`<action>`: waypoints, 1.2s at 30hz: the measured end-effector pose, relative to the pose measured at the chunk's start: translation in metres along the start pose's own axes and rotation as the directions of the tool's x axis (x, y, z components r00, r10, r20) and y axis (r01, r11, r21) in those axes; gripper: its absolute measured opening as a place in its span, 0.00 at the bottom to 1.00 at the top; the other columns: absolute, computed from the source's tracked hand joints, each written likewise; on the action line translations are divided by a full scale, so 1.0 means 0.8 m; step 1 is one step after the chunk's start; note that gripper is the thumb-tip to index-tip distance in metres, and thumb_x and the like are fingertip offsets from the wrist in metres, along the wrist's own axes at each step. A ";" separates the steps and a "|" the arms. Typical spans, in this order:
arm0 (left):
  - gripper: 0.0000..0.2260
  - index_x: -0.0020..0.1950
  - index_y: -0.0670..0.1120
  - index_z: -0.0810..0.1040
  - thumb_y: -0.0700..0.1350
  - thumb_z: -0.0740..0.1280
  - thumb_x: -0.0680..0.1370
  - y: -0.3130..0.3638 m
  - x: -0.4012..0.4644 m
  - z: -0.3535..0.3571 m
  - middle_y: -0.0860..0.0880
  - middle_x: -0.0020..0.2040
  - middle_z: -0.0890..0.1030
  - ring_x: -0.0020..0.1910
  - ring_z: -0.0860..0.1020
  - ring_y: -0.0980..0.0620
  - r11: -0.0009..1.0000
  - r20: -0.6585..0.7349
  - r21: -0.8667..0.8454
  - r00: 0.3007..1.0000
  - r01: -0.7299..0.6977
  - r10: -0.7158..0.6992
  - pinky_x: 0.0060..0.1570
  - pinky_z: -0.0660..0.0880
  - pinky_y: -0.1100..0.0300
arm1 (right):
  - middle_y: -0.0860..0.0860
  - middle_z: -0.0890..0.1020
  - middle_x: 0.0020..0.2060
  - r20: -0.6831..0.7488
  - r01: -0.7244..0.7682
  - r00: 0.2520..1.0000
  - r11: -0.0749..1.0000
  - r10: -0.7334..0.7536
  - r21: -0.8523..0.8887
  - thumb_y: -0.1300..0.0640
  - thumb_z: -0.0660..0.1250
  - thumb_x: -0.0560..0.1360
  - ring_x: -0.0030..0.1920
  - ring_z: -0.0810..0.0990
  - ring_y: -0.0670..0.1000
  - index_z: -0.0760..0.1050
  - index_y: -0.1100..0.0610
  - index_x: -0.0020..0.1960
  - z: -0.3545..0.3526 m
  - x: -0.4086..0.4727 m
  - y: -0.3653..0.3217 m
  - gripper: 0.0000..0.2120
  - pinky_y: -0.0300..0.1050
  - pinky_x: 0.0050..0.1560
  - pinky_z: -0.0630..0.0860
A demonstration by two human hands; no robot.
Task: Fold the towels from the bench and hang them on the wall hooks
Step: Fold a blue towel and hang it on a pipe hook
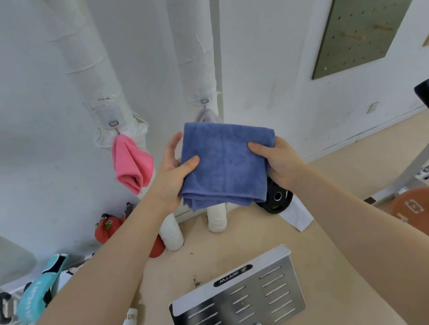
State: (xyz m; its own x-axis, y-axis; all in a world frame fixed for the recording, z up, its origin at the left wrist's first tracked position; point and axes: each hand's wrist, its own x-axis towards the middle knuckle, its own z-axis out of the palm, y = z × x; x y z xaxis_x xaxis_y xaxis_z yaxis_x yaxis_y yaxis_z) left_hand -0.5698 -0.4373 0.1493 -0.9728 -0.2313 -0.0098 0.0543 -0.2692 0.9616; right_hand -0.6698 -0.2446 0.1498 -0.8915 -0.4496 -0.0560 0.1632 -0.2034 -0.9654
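I observe the folded blue towel at frame centre, gripped between my left hand and right hand, thumbs on top.

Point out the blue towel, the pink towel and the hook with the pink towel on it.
blue towel [223, 161], head view, middle of its folded top face.
pink towel [131, 162], head view, middle of the hanging cloth.
hook [113, 123], head view, on its metal loop above the pink towel.
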 end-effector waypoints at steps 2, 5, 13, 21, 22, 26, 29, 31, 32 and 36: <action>0.29 0.71 0.54 0.63 0.40 0.69 0.73 0.001 -0.001 -0.007 0.48 0.59 0.80 0.55 0.80 0.48 0.997 0.116 -0.045 0.991 0.070 -0.064 0.51 0.79 0.56 | 0.53 0.83 0.48 -0.026 0.017 1.000 0.998 -0.015 0.060 0.62 0.62 0.77 0.51 0.82 0.52 0.75 0.58 0.52 0.008 0.005 0.000 0.06 0.46 0.49 0.80; 0.30 0.65 0.54 0.71 0.58 0.72 0.65 0.027 0.001 -0.012 0.48 0.45 0.84 0.44 0.82 0.50 0.967 0.306 -0.140 0.938 0.214 -0.163 0.42 0.79 0.58 | 0.53 0.81 0.45 0.050 0.002 0.999 0.996 -0.006 0.090 0.62 0.55 0.80 0.49 0.80 0.49 0.74 0.56 0.50 0.027 0.015 -0.017 0.10 0.42 0.47 0.77; 0.21 0.72 0.55 0.63 0.42 0.60 0.80 0.124 0.062 0.020 0.51 0.39 0.83 0.37 0.81 0.52 0.896 0.313 0.417 0.950 -0.151 0.015 0.38 0.76 0.63 | 0.52 0.83 0.45 0.180 0.209 0.967 0.964 -0.178 -0.165 0.62 0.63 0.77 0.43 0.83 0.49 0.73 0.47 0.53 0.110 0.051 -0.089 0.11 0.42 0.42 0.79; 0.15 0.60 0.52 0.75 0.43 0.69 0.74 0.259 0.103 -0.003 0.53 0.29 0.75 0.28 0.74 0.61 0.576 0.261 0.704 0.906 -0.416 0.335 0.33 0.71 0.71 | 0.59 0.83 0.47 0.205 0.372 0.920 0.909 -0.334 -0.189 0.52 0.71 0.71 0.48 0.84 0.57 0.77 0.59 0.52 0.179 0.105 -0.185 0.14 0.52 0.54 0.80; 0.14 0.58 0.51 0.76 0.44 0.70 0.74 0.276 0.107 -0.006 0.52 0.30 0.75 0.30 0.74 0.60 0.557 0.250 0.712 0.895 -0.428 0.368 0.35 0.72 0.69 | 0.58 0.83 0.45 0.226 0.406 0.905 0.891 -0.361 -0.202 0.52 0.71 0.71 0.46 0.83 0.56 0.77 0.60 0.50 0.191 0.114 -0.199 0.13 0.51 0.54 0.79; 0.08 0.50 0.47 0.76 0.43 0.71 0.73 0.340 0.119 -0.018 0.49 0.30 0.73 0.30 0.73 0.57 0.504 0.182 0.704 0.812 -0.501 0.554 0.34 0.73 0.67 | 0.50 0.80 0.40 0.260 0.583 0.808 0.782 -0.529 -0.219 0.55 0.67 0.74 0.40 0.80 0.46 0.75 0.59 0.50 0.237 0.141 -0.256 0.08 0.41 0.43 0.79; 0.03 0.46 0.50 0.74 0.44 0.67 0.76 0.392 0.122 -0.026 0.56 0.25 0.75 0.27 0.74 0.61 0.454 0.165 0.681 0.724 -0.575 0.669 0.33 0.72 0.68 | 0.47 0.79 0.38 0.279 0.682 0.729 0.701 -0.625 -0.209 0.54 0.66 0.76 0.37 0.78 0.44 0.71 0.54 0.49 0.272 0.159 -0.303 0.05 0.37 0.37 0.76; 0.05 0.43 0.51 0.73 0.43 0.62 0.78 0.428 0.127 -0.029 0.57 0.23 0.75 0.26 0.73 0.62 0.448 0.151 0.645 0.679 -0.619 0.719 0.33 0.71 0.67 | 0.49 0.78 0.37 0.301 0.722 0.682 0.679 -0.667 -0.133 0.55 0.65 0.76 0.36 0.77 0.46 0.69 0.55 0.49 0.295 0.169 -0.335 0.06 0.39 0.36 0.75; 0.06 0.42 0.51 0.73 0.43 0.61 0.79 0.446 0.129 -0.031 0.57 0.24 0.74 0.25 0.73 0.62 0.436 0.143 0.642 0.656 -0.631 0.741 0.33 0.71 0.66 | 0.49 0.77 0.36 0.304 0.738 0.661 0.667 -0.686 -0.100 0.55 0.64 0.77 0.35 0.76 0.46 0.68 0.55 0.50 0.306 0.174 -0.350 0.06 0.39 0.36 0.74; 0.02 0.46 0.47 0.74 0.43 0.62 0.78 0.526 0.141 -0.034 0.49 0.30 0.76 0.28 0.74 0.56 0.297 0.178 0.704 0.565 -0.645 0.806 0.34 0.71 0.61 | 0.48 0.72 0.35 0.266 0.816 0.575 0.568 -0.774 -0.110 0.57 0.62 0.77 0.33 0.71 0.44 0.62 0.56 0.50 0.351 0.192 -0.408 0.08 0.32 0.32 0.72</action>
State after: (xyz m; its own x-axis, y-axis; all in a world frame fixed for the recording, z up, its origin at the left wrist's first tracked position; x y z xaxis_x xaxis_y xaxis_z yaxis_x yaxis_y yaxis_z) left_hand -0.6505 -0.6020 0.5455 -0.5457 -0.1812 0.8181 0.4855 0.7274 0.4849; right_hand -0.7416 -0.4914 0.5280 -0.5265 -0.3318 0.7828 -0.6813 -0.3862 -0.6219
